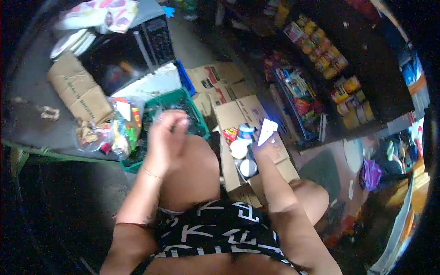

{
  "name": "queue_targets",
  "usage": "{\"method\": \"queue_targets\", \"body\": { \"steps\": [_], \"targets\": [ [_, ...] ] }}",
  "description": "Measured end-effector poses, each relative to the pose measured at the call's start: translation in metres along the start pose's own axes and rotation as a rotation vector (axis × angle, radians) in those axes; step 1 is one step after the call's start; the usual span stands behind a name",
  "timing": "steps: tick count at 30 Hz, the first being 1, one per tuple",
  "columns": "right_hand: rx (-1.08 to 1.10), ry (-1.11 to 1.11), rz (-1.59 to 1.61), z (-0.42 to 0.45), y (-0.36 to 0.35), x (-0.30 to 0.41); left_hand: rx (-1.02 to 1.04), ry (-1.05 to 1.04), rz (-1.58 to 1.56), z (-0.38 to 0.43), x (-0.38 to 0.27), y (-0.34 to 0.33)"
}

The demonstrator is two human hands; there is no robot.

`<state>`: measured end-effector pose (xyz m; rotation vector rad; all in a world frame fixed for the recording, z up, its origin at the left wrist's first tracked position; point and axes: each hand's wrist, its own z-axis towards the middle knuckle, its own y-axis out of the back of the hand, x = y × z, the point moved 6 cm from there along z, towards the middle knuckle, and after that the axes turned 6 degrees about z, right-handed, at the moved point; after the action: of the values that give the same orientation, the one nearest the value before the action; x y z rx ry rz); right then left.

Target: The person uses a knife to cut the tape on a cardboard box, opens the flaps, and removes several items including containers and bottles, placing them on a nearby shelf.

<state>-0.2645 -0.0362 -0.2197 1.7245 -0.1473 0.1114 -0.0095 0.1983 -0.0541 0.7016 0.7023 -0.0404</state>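
Observation:
My right hand (pixel 266 146) holds a brightly glowing white flat thing (pixel 267 131), too overexposed to name exactly. It is above the right side of an open cardboard box (pixel 231 172). Inside the box are a red packet (pixel 230 134), a blue-and-white tub (pixel 246 132) and round-lidded containers (pixel 238 149). My left hand (pixel 168 134) is raised with its fingers curled, blurred, over a green plastic crate (pixel 201 127). Whether the fingers hold anything cannot be told. The crate has dark contents, hard to make out.
At the left, a table (pixel 31 130) bears a flattened brown paper bag (pixel 80 91), mixed plastic packets (pixel 122 134) and a dark microwave-like appliance (pixel 160 41). Flattened cardboard (pixel 220 82) lies beyond the box. To the right are a tray of packets (pixel 295 86), rows of yellow-orange packages (pixel 323 51) and a purple bag (pixel 370 175).

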Motion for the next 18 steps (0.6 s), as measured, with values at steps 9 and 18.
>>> {"method": "queue_targets", "body": {
  "steps": [9, 18],
  "targets": [
    [0.872, -0.154, 1.592, 0.011, 0.003, 0.011, 0.449, 0.039, -0.635, -0.051, -0.076, -0.099],
    [0.654, 0.345, 1.578, -0.118, 0.168, 0.137, 0.209, 0.111, -0.475, -0.011, -0.08, -0.063]
  ]
}}
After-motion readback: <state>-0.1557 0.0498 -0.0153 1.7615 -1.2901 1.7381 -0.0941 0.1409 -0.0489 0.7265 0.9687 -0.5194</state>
